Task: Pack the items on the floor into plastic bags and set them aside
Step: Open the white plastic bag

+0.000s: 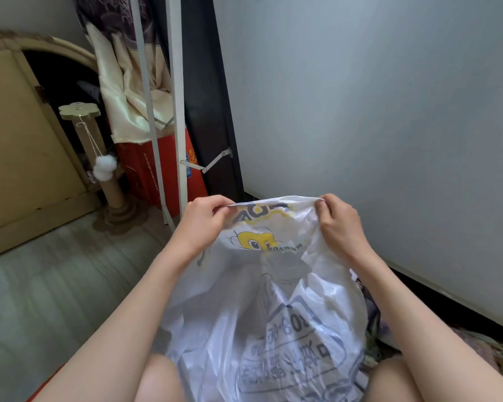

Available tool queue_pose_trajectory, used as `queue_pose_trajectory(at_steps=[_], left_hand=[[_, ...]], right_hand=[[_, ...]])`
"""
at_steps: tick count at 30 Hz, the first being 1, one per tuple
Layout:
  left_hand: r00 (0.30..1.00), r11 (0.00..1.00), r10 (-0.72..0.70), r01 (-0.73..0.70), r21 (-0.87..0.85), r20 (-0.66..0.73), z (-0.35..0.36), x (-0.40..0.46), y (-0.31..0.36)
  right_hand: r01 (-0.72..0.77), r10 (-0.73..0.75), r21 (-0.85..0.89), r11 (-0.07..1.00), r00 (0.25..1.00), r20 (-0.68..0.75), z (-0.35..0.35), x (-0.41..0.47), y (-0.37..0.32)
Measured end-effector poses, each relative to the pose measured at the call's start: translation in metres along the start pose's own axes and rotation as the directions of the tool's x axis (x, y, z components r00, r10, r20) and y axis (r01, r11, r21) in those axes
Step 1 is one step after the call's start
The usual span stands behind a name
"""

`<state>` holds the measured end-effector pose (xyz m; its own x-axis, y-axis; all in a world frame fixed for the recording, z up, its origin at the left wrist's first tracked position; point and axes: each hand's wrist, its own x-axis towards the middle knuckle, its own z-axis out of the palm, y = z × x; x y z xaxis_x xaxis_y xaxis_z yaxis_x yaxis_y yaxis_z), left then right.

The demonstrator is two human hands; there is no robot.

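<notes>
A large white plastic bag point(262, 309) with a yellow cartoon print and grey lettering hangs in front of me, between my knees. My left hand point(205, 223) pinches the bag's top edge on the left. My right hand point(340, 224) pinches the same edge on the right, so the rim is stretched between them. The bag bulges below, and its contents are hidden. Some patterned fabric items point(372, 317) lie on the floor to the right, partly behind the bag.
A grey wall point(389, 111) stands close on the right. A red box point(154, 172), a white metal rack leg point(180, 111) and a dark panel point(209, 111) stand ahead. A cardboard cat scratching post point(99, 158) and cardboard house point(21, 146) are at left. Grey floor point(55, 285) stretches left.
</notes>
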<state>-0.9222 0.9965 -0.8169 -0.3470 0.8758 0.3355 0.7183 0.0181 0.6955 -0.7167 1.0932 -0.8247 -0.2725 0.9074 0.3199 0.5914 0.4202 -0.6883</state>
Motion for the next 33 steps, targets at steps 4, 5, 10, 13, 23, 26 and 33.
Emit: queue_pose_trajectory(at_steps=[4,5,10,13,23,26,33], left_hand=[[0.958,0.884,-0.22,0.275,-0.378,0.181,-0.004,-0.001,-0.002],[0.948,0.865,-0.229,0.301,-0.4,0.219,-0.004,-0.002,-0.001],[0.934,0.876,-0.176,0.293,-0.383,0.311,0.002,-0.001,0.008],[0.939,0.867,-0.175,0.29,-0.404,0.297,0.003,-0.001,0.008],[0.98,0.989,-0.032,0.003,0.147,0.195,0.003,-0.001,-0.01],[0.967,0.985,-0.085,0.046,0.164,0.24,0.003,-0.002,-0.007],[0.91,0.888,-0.282,0.367,-0.276,0.305,-0.017,-0.004,-0.007]], right_hand=[[0.004,0.004,-0.047,0.999,0.986,0.168,-0.002,0.001,0.017],[-0.001,0.006,-0.031,1.0,0.982,0.188,-0.002,0.0,0.017],[0.21,-0.262,0.214,0.954,0.932,0.251,0.006,-0.017,-0.017],[0.278,-0.314,0.165,0.946,0.914,0.258,0.025,-0.022,-0.028],[-0.069,0.077,0.108,0.992,0.995,-0.066,0.021,-0.002,-0.009],[-0.092,0.102,0.124,0.988,0.992,-0.072,0.015,-0.002,-0.009],[-0.076,0.056,0.169,0.983,0.991,0.122,-0.007,0.007,0.015]])
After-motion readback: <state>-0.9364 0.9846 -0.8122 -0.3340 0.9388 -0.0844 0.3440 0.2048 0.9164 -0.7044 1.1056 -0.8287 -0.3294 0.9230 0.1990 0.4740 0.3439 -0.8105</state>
